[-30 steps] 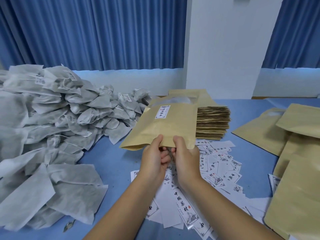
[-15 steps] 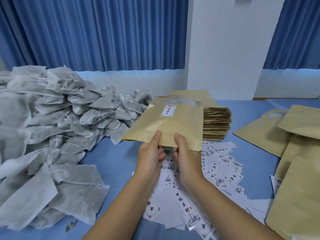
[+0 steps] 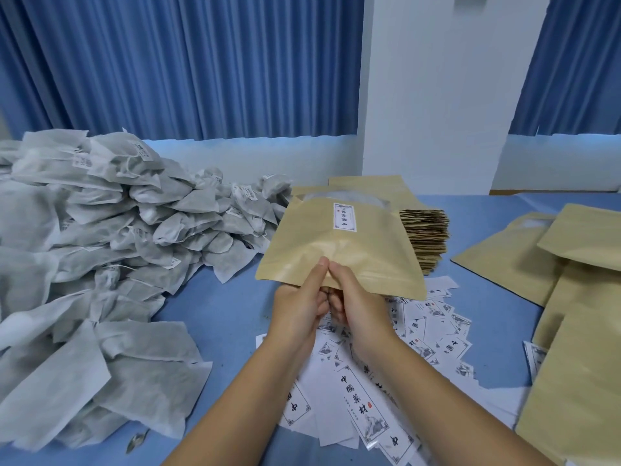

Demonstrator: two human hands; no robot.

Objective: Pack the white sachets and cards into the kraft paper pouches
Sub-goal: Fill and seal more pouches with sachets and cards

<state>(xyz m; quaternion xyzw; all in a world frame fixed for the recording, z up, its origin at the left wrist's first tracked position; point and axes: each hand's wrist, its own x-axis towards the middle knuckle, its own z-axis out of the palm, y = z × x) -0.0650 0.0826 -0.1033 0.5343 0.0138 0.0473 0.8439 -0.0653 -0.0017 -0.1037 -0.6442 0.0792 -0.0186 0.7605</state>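
Blue table [image 3: 215, 317] fills my view; white sachets [image 3: 111, 237] run off its left edge; both hands, left hand [image 3: 299, 307] and right hand [image 3: 361, 306], pinch one kraft pouch [image 3: 339, 250] above scattered cards [image 3: 433, 331] (contents hidden).

Table [image 3: 215, 307]: sachets [image 3: 100, 237], cards [image 3: 420, 334], pouches [image 3: 571, 297].

Left hand [image 3: 299, 306]: mine, bare, no glove, no ring that I can see.
Right hand [image 3: 361, 306]: mine, bare too, nothing on the fingers that shows.
Wrists: no watch, no band.
Forearms: uncovered, running in from the lower middle and lower right of the frame.
Sleeves: none in view.
Nails: short and plain on the thumbs.
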